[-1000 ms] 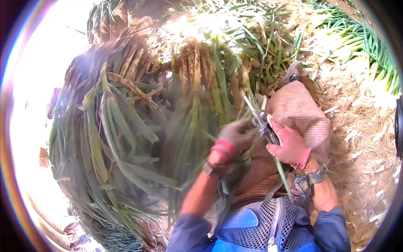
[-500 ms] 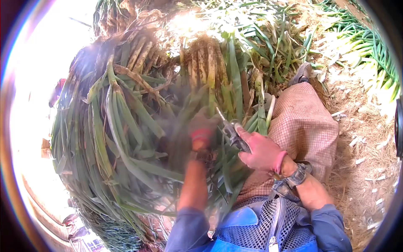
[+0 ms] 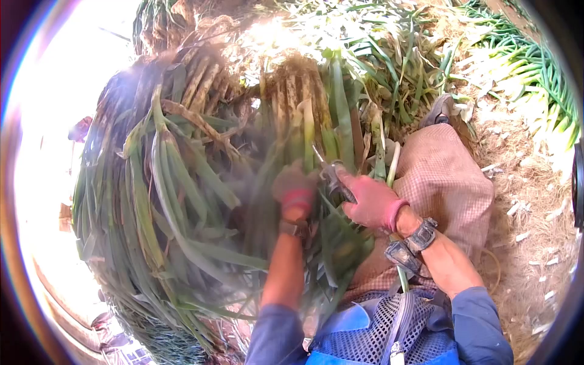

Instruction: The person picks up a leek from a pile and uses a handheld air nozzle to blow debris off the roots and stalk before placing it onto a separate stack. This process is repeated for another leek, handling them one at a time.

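Note:
A large heap of green onions (image 3: 164, 194) with long leaves fills the left and middle of the view. My left hand (image 3: 294, 184), in a pink work glove, is closed around green onion stalks below a soil-covered root bunch (image 3: 295, 91); haze blurs its fingers. One pale green stalk (image 3: 309, 125) stands out just above it. Close on its right, my right hand (image 3: 372, 202), also gloved, is wrapped around an air blow gun (image 3: 336, 179). The gun's thin metal nozzle (image 3: 319, 157) points up and left toward the stalks.
Checked cloth (image 3: 447, 167) covers my leg, with a shoe (image 3: 439, 111) beyond it. Trimmed green onions (image 3: 541, 79) lie in a row at upper right. Roots and white scraps (image 3: 520, 210) litter the ground. Loose leaves (image 3: 389, 48) pile up at the top.
My right hand and the blow gun have shifted slightly left and up. The pale stalk above my left hand shows more plainly. Leaves beneath my right hand have moved and blurred.

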`<state>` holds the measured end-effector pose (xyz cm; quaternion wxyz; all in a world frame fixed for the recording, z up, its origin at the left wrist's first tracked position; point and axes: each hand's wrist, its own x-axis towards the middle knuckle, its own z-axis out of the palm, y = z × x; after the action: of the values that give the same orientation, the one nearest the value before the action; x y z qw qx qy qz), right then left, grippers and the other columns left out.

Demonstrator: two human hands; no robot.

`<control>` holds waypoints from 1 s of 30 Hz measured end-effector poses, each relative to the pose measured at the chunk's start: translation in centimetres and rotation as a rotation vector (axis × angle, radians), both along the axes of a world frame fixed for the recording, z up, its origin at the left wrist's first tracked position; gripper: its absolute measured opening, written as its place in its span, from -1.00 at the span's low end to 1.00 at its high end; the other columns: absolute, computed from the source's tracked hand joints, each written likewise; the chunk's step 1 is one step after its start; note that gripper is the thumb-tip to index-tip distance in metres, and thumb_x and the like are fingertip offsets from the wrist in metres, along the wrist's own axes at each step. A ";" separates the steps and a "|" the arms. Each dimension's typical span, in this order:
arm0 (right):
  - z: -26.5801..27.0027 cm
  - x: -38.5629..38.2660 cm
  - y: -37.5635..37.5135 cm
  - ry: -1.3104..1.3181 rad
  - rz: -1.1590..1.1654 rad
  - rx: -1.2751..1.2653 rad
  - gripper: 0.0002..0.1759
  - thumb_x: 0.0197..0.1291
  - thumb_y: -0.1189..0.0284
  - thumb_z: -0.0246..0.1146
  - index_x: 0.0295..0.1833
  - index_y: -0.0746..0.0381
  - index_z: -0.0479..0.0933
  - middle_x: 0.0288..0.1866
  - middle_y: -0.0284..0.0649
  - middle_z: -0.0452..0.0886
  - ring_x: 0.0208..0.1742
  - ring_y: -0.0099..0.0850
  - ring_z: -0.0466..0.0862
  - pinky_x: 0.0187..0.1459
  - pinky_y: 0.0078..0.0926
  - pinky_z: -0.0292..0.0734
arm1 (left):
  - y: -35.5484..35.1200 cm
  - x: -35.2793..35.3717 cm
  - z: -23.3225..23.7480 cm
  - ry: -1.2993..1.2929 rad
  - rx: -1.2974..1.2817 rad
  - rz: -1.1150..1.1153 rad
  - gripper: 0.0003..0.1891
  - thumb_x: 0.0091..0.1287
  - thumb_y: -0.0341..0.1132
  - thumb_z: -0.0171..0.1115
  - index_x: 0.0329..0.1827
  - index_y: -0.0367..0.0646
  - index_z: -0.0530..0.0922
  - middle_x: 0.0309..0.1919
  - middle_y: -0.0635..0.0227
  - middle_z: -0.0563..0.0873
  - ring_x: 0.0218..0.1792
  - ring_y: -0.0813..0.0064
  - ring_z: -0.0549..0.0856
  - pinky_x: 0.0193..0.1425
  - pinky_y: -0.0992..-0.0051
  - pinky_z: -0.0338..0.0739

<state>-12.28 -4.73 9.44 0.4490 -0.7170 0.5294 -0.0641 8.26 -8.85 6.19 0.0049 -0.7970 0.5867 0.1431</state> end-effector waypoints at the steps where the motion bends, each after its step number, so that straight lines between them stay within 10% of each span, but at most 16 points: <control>1: 0.1 0.1 -0.5 0.047 -0.007 -0.010 -0.12 0.28 0.30 0.24 0.71 0.26 0.22 0.06 0.23 0.74 0.14 0.16 0.77 0.25 0.02 0.67 | -0.1 -0.2 0.2 -0.071 0.011 -0.036 -0.28 0.23 0.32 0.50 0.35 0.10 0.75 0.19 0.13 0.80 0.24 0.09 0.77 0.29 0.15 0.65; 15: -0.7 1.2 -13.2 0.106 -0.136 -0.081 -0.12 0.29 0.44 0.19 0.75 0.23 0.18 0.15 0.29 0.74 0.24 0.09 0.77 0.36 -0.03 0.64 | -1.0 -1.3 0.1 -0.221 0.118 -0.070 -0.27 0.23 0.22 0.55 0.41 0.07 0.66 0.20 0.15 0.78 0.22 0.06 0.78 0.28 0.12 0.67; 30: 0.3 -7.1 6.2 -0.030 0.059 0.021 -0.05 0.28 0.17 0.24 0.77 0.11 0.17 0.18 0.17 0.63 0.21 0.16 0.68 0.33 0.02 0.55 | -1.8 0.3 -1.2 0.006 0.382 -0.147 -0.27 0.15 0.25 0.60 -0.06 -0.40 0.82 -0.11 -0.07 0.88 -0.11 0.01 0.87 0.01 0.15 0.71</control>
<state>-19.39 1.44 9.77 0.4660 -0.7265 0.5020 -0.0561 8.56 -10.68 4.99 0.1648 -0.7361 0.6055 0.2537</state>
